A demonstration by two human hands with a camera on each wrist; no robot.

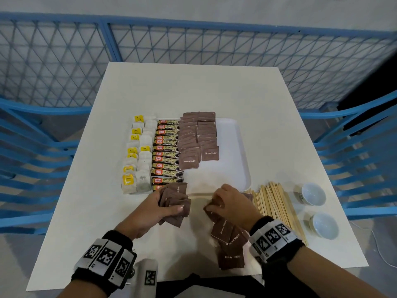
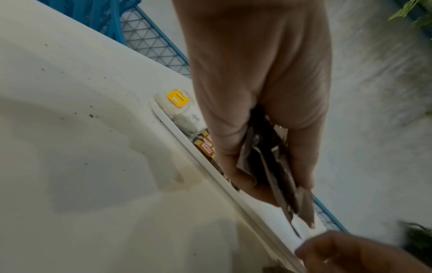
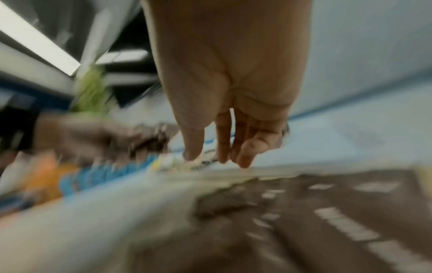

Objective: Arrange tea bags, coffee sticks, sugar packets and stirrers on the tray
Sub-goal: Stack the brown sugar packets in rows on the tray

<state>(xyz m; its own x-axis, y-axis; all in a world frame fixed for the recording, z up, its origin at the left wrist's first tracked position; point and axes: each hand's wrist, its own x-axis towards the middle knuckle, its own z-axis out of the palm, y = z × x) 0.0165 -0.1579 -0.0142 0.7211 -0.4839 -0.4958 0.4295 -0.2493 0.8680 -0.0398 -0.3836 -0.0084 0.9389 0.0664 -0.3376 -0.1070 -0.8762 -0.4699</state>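
Note:
The white tray (image 1: 232, 147) holds tea bags (image 1: 137, 158) at its left, then a column of coffee sticks (image 1: 166, 153), then two columns of brown sugar packets (image 1: 197, 138). Its right part is bare. My left hand (image 1: 171, 206) grips a bundle of sugar packets (image 1: 175, 196) at the tray's near edge; the left wrist view shows the bundle (image 2: 268, 160) pinched between thumb and fingers. My right hand (image 1: 223, 203) hovers over loose sugar packets (image 1: 227, 239) lying on the table, fingertips touching the top one. In the blurred right wrist view its fingers (image 3: 222, 153) hang nearly straight and hold nothing.
Wooden stirrers (image 1: 275, 203) lie in a pile right of my right hand. Two small white bowls (image 1: 313, 193) (image 1: 324, 225) stand beyond them near the table's right edge. A blue mesh fence (image 1: 64, 61) surrounds the white table.

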